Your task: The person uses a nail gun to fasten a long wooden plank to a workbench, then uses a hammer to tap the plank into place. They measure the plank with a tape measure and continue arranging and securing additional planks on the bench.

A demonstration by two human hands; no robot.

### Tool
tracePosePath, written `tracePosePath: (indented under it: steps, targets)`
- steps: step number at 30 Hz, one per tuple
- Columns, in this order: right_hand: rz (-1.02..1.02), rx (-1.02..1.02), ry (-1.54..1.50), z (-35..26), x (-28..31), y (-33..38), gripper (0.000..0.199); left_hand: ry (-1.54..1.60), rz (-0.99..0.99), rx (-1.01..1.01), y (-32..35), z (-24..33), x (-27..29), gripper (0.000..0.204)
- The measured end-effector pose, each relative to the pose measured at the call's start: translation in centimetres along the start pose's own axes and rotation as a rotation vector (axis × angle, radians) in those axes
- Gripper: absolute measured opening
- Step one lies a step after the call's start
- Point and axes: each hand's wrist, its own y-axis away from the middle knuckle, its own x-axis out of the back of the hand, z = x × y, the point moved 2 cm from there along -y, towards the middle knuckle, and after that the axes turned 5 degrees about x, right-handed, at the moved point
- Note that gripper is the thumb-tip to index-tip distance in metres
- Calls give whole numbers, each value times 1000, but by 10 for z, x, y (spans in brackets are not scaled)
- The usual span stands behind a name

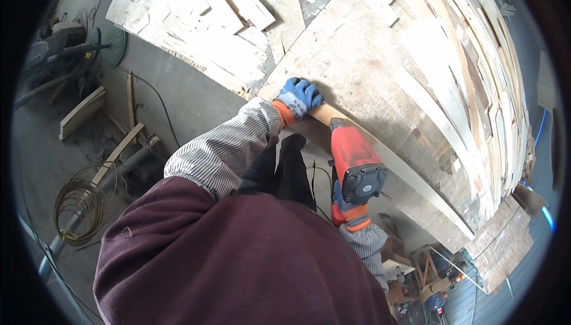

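A red nail gun [355, 152] with a black cap is standing over the near edge of the surface [351, 45], its metal nose pointing at a long wood strip [410, 176] that is lying along that edge; the gun is probably weighing heavy and hard, calling for a full grip around its handle, while the strip is looking light and stiff across its width but springy along its length, perhaps splintery, and best held near its end. The right hand [353, 207], in a blue and orange glove, is wrapping its fingers around the handle; the left hand [300, 95], gloved alike, is bending its fingers over the strip's near end, but whether they are pinching it cannot be told, since the thumb is not showing. Farther out, loose boards [250, 0] are lying at the far side and a pile of thin slats [476, 81] is running along the right; a wire coil [83, 206] is hanging in view at the left. The gun's body is hiding most of the right fingers and the trigger; glare is washing out the pale wood, and the dark rim is cutting off the outermost clutter.
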Motion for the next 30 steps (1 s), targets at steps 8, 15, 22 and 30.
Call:
tracePosePath:
  steps: [8,15,22,30]
  targets:
    - [-12,45,-34,-51,25,-27,47,127,-203,2,-6,-5,6,64]
    - [157,142,-12,-87,26,-80,27,254,-184,14,-4,-13,5,84]
    - [51,-55,-138,-79,6,-56,27,221,-288,57,-6,-12,8,89]
    - [34,-292,-185,-67,-7,-15,27,233,-304,55,-10,-11,11,91]
